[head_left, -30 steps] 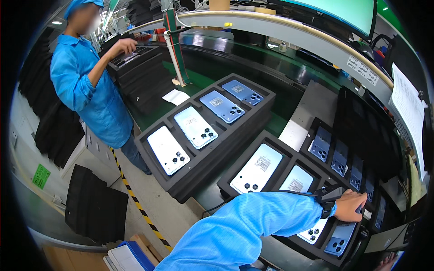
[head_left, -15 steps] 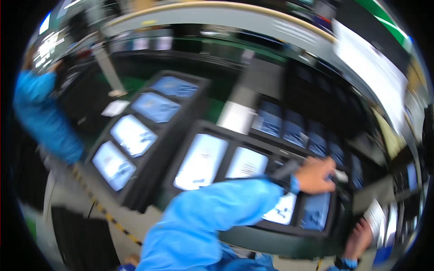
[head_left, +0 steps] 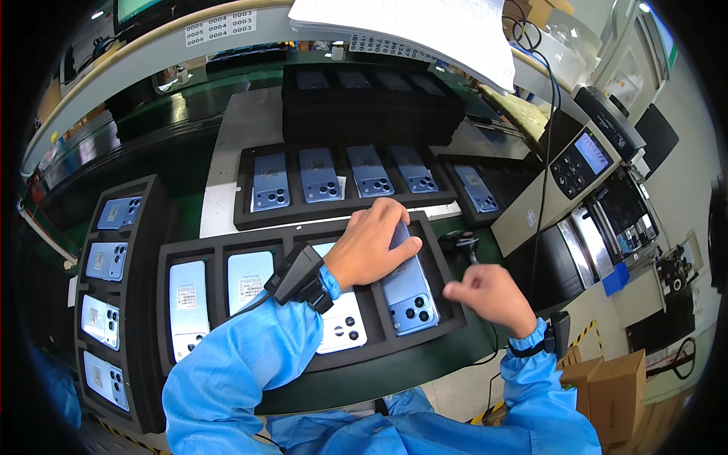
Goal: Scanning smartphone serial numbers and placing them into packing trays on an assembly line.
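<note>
Four glossy phones fill the matte black foam tray (head_left: 218, 280) on the near side, white labels (head_left: 250, 287) on the two leftmost in print too fine to make out, and in the rightmost compartment it's the blue phone (head_left: 406, 284), long axis near to far, round lenses at the near end, leaning slightly right. Over its far end, the left hand (head_left: 371, 243), fingers bent and thumb out rightward, pinching or merely touching, I can't tell; just right of the tray, the right hand (head_left: 493, 296), fingers curled, one digit pointing left, its grip hidden!
</note>
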Demonstrator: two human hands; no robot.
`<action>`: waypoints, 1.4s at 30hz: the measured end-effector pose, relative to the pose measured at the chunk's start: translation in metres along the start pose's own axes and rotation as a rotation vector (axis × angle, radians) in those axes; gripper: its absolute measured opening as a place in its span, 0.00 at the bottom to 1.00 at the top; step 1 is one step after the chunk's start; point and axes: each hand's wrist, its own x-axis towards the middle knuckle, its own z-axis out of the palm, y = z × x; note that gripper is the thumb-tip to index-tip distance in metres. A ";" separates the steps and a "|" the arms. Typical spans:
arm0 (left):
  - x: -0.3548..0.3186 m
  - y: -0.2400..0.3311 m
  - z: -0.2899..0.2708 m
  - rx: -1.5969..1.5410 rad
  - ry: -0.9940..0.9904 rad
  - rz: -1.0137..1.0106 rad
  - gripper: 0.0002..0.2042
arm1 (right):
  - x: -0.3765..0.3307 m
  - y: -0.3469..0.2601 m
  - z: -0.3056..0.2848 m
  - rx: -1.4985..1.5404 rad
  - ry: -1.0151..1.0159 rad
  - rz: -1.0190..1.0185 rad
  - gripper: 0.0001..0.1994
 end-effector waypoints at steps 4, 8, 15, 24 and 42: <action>-0.004 -0.002 0.007 0.409 -0.085 0.064 0.25 | 0.026 0.065 0.023 0.032 0.690 -0.032 0.22; -0.006 -0.003 0.003 0.478 -0.120 0.083 0.27 | 0.047 0.093 0.040 0.182 0.422 0.071 0.36; -0.050 0.007 -0.070 0.421 -0.225 -0.109 0.21 | 0.029 0.044 0.002 0.554 0.262 0.162 0.33; -0.073 -0.032 -0.070 0.295 -0.024 0.028 0.14 | -0.008 -0.069 0.046 1.129 -0.594 0.286 0.14; -0.056 -0.060 -0.008 0.341 0.369 0.112 0.12 | -0.024 -0.078 0.046 0.827 -0.556 0.050 0.21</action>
